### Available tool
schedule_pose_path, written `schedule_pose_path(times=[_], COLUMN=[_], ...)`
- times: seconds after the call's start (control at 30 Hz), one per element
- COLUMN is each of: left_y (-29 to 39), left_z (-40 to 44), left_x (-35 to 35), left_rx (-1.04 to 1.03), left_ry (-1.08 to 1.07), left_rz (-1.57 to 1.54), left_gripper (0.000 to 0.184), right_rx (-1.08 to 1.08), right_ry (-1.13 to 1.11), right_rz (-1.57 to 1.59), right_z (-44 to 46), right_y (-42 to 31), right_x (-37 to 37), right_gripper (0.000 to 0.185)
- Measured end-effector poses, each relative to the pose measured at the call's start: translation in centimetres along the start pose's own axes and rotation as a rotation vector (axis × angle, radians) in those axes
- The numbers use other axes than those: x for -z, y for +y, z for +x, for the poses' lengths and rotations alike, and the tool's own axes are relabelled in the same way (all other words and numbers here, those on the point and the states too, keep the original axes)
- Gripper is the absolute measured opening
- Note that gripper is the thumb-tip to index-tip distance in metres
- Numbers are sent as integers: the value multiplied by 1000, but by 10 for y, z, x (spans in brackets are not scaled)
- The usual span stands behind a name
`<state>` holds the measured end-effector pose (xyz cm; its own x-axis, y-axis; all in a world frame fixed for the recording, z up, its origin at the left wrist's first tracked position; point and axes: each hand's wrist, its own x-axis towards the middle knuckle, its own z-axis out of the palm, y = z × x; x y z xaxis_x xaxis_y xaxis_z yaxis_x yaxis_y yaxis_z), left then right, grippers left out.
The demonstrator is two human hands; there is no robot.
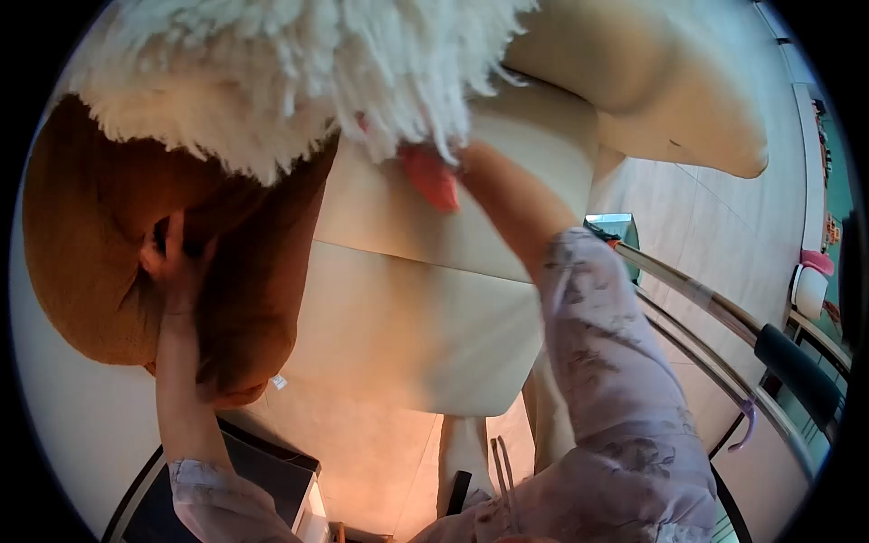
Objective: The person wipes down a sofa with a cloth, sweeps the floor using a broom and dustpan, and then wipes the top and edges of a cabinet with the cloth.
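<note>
My left hand is at a large brown cushion on the left, fingers bent into its creased fabric and seemingly gripping a fold. Across the top spreads a white shaggy, fluffy piece with long strands, overlapping the cushion's upper part. My right forearm reaches up to the edge of this shaggy piece, where the right hand is hidden behind the strands. Beside the right wrist a red-pink item, perhaps cloth, sticks out. Beneath lies a cream padded seat with a seam across it.
A cream padded arm or bolster extends at the upper right. Metal rails with a black grip and a purple hook run along the right. At lower left stands a dark-topped piece of furniture.
</note>
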<state>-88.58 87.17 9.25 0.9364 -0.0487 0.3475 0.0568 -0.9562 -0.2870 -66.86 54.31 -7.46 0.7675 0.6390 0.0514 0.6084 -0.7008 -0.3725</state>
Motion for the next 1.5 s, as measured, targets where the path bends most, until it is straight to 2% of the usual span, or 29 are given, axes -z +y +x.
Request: schedule_pose_path(times=[0.1, 0.2, 0.27, 0.3, 0.33, 0.4, 0.47, 0.53, 0.6, 0.7, 0.8, 0.87, 0.93, 1.0, 1.03, 1.07, 1.1, 1.13, 1.17, 1.2, 1.23, 1.3, 1.37, 1.43, 1.5], left_y=[-6, -7, -3, -1, 1, 5, 9, 11, 8, 4, 8, 13, 19, 20, 20, 21, 24, 25, 23, 21, 20, 18, 20, 22, 22], left_z=[-4, -9, -9, -8, -8, -7, -4, -2, -2, 0, -1, 3, 6, 4, 6, 7, 8, 7, 5, 4, 3, 4, 6, 6, 8], left_x=[-5, -15, -16, -15, -13, -11, -10, -9, -7, -9, -9, -10, -3, -7, -8, -8, -7, -9, -11, -14, -15, -16, -13, -11, -8], left_rx=[-51, -46, -65, -61, -51, -50, -63, -65, -68, -146, -122, -118, -109, -96, -91, -116, -142, -138, -113, -93, -97, -121, -119, -106, -128], left_ry=[32, 70, 64, 66, 52, 33, 59, 56, 52, 80, 38, 93, 60, 37, 47, 70, 94, 99, 88, 75, 73, 156, 134, 114, 145], left_rz=[-22, -57, -98, -94, -91, -89, -85, -88, -74, -63, -121, -143, -177, -157, -158, -174, -193, -202, -152, -104, -114, -146, -155, -164, -139], left_gripper=[80, 79, 78, 78, 78, 78, 78, 77, 77, 80, 82, 83, 82, 78, 78, 78, 78, 78, 78, 79, 79, 75, 75, 76, 76], right_rx=[-347, -394, -518, -535, -564, -518, -524, -329, -210, -9, 20, -84, -113, -181, -276, -240, -163, -99, 36, 191, 182, 320, 162, -90, -260], right_ry=[-126, 301, 344, 378, 523, 641, 654, 390, 628, 380, -168, -48, 146, 538, 491, 405, 422, 136, 95, 207, 202, 139, 234, 460, 500], right_rz=[147, 162, -64, -151, -168, 21, 242, -3, 253, -734, -248, 37, 98, -198, -102, -129, -71, -104, -159, -30, -34, 199, 93, -9, -154], right_z=[-35, -118, -149, -158, -152, -143, -97, -59, -14, 55, 34, 24, 6, -10, -13, -25, -42, -64, -86, -113, -125, -160, -181, -204, -214], right_y=[99, 153, 165, 175, 168, 171, 124, 53, 15, -21, -27, 21, 29, 19, -9, -35, -62, -99, -119, -134, -124, -89, -35, 29, 83], right_x=[12, 53, 65, 49, 33, -2, -9, 20, -24, -64, 14, 24, 19, 9, 4, -6, -24, -6, -26, -25, -21, -3, 15, 23, 42], right_gripper=[48, 51, 51, 51, 51, 40, 33, 29, 30, 34, 35, 27, 22, 28, 33, 37, 33, 32, 42, 40, 40, 37, 36, 38, 38])
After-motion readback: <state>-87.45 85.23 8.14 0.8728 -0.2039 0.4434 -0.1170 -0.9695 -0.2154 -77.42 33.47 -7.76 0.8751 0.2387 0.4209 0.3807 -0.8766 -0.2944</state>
